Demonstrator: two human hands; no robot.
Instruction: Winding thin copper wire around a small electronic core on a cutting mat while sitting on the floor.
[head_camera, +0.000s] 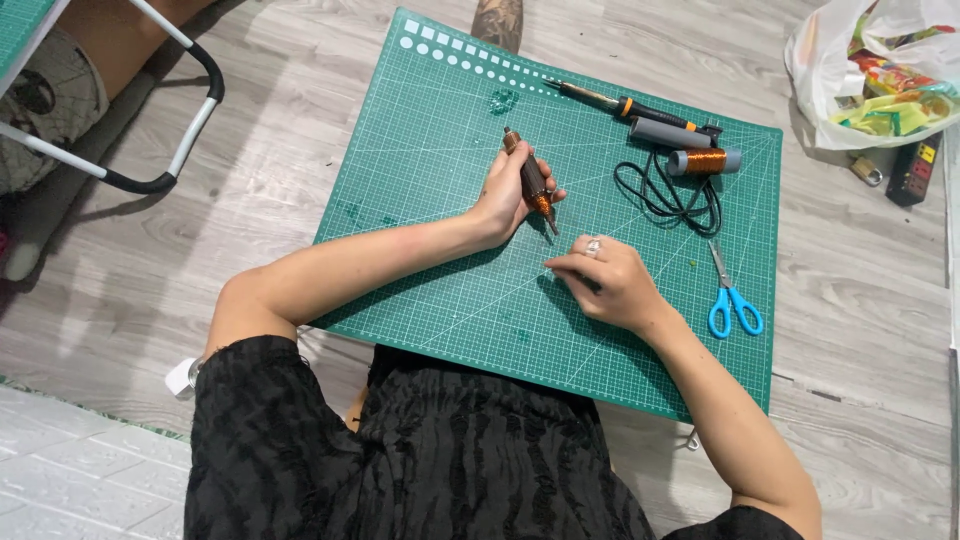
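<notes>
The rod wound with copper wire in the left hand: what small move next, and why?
Probably bring the right hand up to the rod. The left hand holds it tilted, its lower tip just above the green mat, while the right fingers pinch something too fine to make out, just below that tip.

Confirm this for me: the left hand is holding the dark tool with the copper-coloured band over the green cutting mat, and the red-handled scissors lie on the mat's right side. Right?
Not quite: the scissors have blue handles, not red, as the head view shows. The rest holds: the left hand grips the dark tool with the copper-coloured band over the green cutting mat, and the scissors lie on its right side.
</notes>
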